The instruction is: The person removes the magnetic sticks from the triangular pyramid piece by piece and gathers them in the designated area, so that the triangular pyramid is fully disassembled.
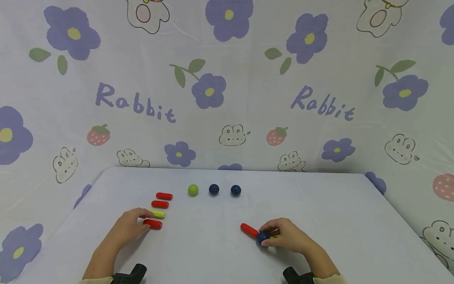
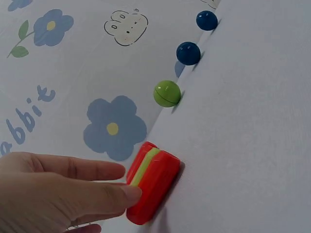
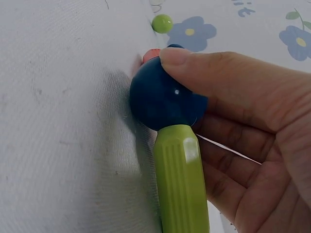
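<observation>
My right hand (image 1: 285, 236) pinches a dark blue ball (image 3: 163, 99) between thumb and fingers, close over the white table. A red stick (image 1: 249, 230) meets the ball on its far left side. On its other side a lime-green ribbed stick (image 3: 181, 179) joins it, mostly behind my fingers in the head view. My left hand (image 1: 129, 227) is at a row of short sticks, its fingertips at the left ends of a yellow-green stick (image 1: 158, 214) and the nearest red stick (image 1: 153, 224). Its fingers look nearly straight in the left wrist view.
Two more red sticks, one farther (image 1: 164, 196) and one closer (image 1: 160, 204), lie beyond the yellow-green one. A green ball (image 1: 193, 189) and two dark blue balls, left (image 1: 214, 189) and right (image 1: 235, 190), line the white table's (image 1: 319, 205) back. A patterned cloth (image 1: 248, 98) hangs behind.
</observation>
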{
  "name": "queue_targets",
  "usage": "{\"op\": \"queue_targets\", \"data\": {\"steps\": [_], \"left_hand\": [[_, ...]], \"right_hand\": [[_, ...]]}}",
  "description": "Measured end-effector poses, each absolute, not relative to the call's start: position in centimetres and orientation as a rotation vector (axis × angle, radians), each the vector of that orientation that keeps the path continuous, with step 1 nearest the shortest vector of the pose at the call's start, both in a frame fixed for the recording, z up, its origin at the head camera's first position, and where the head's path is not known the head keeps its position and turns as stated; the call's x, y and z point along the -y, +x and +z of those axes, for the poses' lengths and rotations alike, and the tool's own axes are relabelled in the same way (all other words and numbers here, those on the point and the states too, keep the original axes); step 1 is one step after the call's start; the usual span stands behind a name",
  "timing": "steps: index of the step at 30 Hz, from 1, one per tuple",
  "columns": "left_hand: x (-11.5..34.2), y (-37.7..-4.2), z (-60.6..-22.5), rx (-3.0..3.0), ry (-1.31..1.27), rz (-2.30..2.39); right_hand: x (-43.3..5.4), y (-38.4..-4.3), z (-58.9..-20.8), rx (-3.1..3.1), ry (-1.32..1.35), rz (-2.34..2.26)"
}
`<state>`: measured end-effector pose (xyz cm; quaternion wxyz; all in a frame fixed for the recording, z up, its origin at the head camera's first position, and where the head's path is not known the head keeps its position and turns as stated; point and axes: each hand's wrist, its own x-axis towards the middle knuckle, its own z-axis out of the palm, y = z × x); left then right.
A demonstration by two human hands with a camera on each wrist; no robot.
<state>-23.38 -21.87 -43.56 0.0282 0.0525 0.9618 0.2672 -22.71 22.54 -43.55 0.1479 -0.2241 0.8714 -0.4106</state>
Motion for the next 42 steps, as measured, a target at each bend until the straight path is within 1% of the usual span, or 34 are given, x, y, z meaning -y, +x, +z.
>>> {"op": "queue_targets", "data": {"steps": [5,10,16,21,27,30,37,42], "left_hand": [[21.2,-22.9,-42.1,-3.029,0.241,0.863],[19.0,-22.5,-41.3,-3.065,0.358,0.875],[15.0,-22.2,-42.2,-2.953,0.557,0.911],[12.5,-21.9,-44.1,-2.793,0.688,0.914],[9.9,-21.0,-46.0,-2.642,0.645,1.018],[9.0,-20.6,-46.2,-2.591,0.643,1.104],[8.4,-20.5,-46.1,-2.562,0.809,1.15],[8.2,-20.5,-46.2,-2.536,0.773,1.16]], "right_hand": [[-22.6,-22.7,-43.5,-2.513,-0.653,-1.172],[-22.3,-22.5,-43.4,-2.52,-0.661,-1.161],[-21.3,-22.2,-43.4,-2.487,-0.688,-1.158],[-20.5,-22.0,-43.6,-2.463,-0.717,-1.168],[-18.8,-21.5,-43.8,-2.423,-0.72,-1.159],[-17.7,-21.1,-43.8,-2.403,-0.722,-1.143],[-16.5,-20.4,-43.7,-2.383,-0.778,-1.132],[-16.5,-20.4,-43.8,-2.405,-0.786,-1.113]]}}
